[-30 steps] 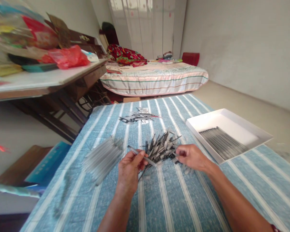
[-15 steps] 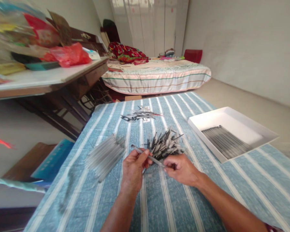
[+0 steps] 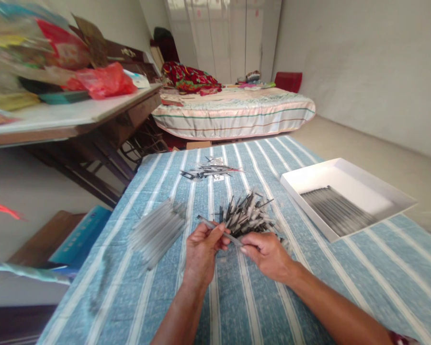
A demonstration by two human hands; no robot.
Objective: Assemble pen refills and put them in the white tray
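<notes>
A slim grey pen (image 3: 206, 221) with a dark tip slants between my two hands over the cloth. My left hand (image 3: 203, 244) is closed on its middle, thumb on top. My right hand (image 3: 267, 254) is closed, pinching its lower right end. Right behind the hands lies a loose heap of short black and clear pen parts (image 3: 249, 213). To the left, a row of translucent grey pen barrels (image 3: 158, 232) lies side by side. A white open box (image 3: 359, 184) at the right holds a row of dark-tipped pens (image 3: 335, 211).
Blue and white striped cloth (image 3: 129, 297) covers the work surface. Farther back lies a small pile of thin black pieces (image 3: 210, 171) on a printed label. At the left stands a table (image 3: 104, 108) with plastic bags; a bed (image 3: 237, 112) is behind.
My right hand has shifted slightly and now pinches the pen's end more tightly from above. The pen stays in both hands, at nearly the same slant.
</notes>
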